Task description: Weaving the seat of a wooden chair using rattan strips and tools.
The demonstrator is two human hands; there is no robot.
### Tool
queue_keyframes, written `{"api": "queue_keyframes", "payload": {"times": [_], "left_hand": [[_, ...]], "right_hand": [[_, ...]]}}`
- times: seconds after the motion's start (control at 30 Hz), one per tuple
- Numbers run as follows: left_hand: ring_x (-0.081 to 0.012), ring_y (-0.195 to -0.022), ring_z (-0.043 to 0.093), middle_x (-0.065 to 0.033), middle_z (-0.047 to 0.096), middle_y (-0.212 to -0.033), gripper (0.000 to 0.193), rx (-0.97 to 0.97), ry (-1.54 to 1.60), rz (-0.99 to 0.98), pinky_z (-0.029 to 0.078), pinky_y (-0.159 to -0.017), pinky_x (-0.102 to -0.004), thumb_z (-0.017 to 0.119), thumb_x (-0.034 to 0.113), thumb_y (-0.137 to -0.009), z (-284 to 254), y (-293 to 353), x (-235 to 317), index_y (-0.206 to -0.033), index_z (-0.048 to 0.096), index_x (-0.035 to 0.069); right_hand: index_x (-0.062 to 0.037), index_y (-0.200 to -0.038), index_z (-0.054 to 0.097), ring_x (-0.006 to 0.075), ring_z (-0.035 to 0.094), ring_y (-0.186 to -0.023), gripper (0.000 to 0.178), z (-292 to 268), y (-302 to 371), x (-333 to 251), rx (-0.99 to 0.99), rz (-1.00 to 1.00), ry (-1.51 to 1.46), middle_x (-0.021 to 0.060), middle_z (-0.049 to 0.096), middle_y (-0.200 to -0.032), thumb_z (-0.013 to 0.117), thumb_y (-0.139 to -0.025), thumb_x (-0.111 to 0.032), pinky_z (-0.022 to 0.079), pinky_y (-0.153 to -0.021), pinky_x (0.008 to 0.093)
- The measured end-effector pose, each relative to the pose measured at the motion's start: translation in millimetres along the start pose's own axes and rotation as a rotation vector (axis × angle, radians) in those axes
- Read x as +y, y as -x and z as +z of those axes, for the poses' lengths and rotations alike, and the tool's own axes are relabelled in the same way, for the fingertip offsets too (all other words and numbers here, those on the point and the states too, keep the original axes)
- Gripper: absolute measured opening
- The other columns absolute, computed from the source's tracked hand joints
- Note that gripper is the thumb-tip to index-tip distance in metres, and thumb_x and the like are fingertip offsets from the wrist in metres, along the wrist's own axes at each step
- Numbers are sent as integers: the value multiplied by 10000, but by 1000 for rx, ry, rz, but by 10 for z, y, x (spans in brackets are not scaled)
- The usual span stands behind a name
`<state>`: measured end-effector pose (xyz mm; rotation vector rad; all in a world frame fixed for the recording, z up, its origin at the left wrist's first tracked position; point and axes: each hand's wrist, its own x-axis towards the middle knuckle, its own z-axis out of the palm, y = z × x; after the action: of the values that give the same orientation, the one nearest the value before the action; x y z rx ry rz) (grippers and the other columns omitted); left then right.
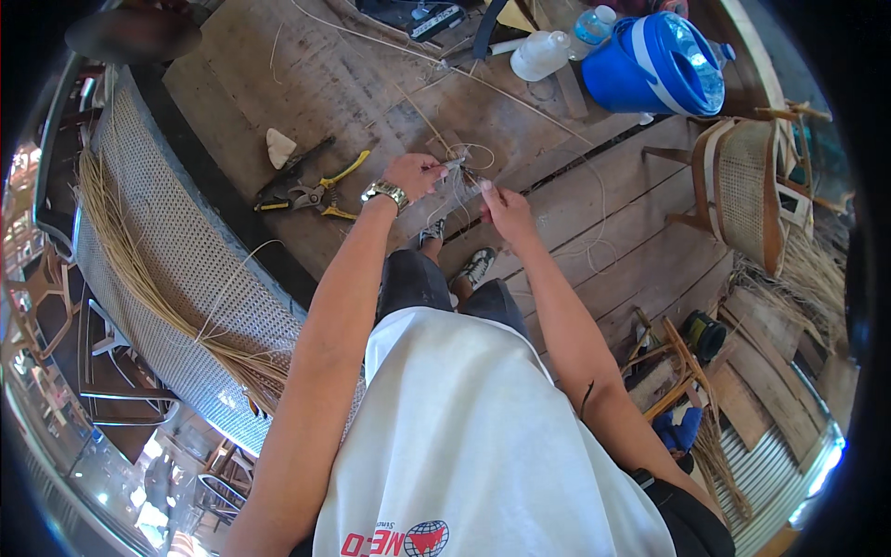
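Note:
In front of me, over the wooden work surface, my left hand [414, 176] is closed in a pinch on a small tangle of thin pale strands with a translucent, plastic-like wisp [455, 174]. My right hand [509, 212] pinches the other side of the same tangle between thumb and fingers. Loose strand ends curl out around both hands, and a long pale strand [520, 102] runs across the boards. Exactly how the strands are knotted or wrapped is too small to tell. Yellow-handled pruning shears [320, 197] lie left of my left hand.
A woven cane panel [186, 241] carrying a long bundle of cane strands [130, 251] stands at left. Far right hold a blue bucket [617, 79], a white bottle [540, 56] and a clear bottle [591, 32]. A cane-backed chair [742, 190] sits right, above scrap wood [770, 371].

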<state>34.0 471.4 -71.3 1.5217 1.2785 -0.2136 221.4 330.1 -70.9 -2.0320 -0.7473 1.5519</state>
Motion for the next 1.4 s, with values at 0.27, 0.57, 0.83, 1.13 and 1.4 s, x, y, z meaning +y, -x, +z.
{"api": "queue_keyframes", "payload": {"times": [0.27,0.57,0.83,1.13,1.4], "left_hand": [[-159,-711,715,-66,728,-759,294,-10,7,-11,529,-742,-310,647,381,-881,-29,74,14,-1012,726,130],[-171,-733,722,-59,733,-810,293,-11,9,20,527,-752,-321,659,371,-879,-29,55,19,-1012,725,119],[-160,-736,723,-55,732,-797,291,-9,14,-3,530,-737,-316,658,374,-879,-22,54,60,-1009,727,123],[-178,-646,683,-38,716,-721,312,-1,-6,38,523,-703,-330,631,414,-877,36,-62,-121,-989,724,138],[-79,-541,580,-16,673,-668,273,34,15,86,449,-509,-263,663,335,-891,21,-19,-116,-985,718,85]], "right_hand": [[-14,-864,635,428,621,-814,400,31,310,971,327,-328,471,222,646,-806,504,-966,-377,460,-698,501],[4,-1336,473,364,528,-1197,636,-666,971,1709,177,-122,640,238,590,-1235,549,-935,-483,440,-977,436],[38,-1041,624,372,650,-757,522,39,-92,166,-112,118,-159,189,677,-893,603,-913,-468,510,-716,388],[-21,-814,662,412,618,-792,386,-515,914,1693,266,-69,416,220,630,-780,592,-908,-388,471,-680,469],[3,-1318,511,332,671,-836,695,-182,260,53,-123,129,-52,181,644,-1188,602,-887,-535,519,-779,403]]}}
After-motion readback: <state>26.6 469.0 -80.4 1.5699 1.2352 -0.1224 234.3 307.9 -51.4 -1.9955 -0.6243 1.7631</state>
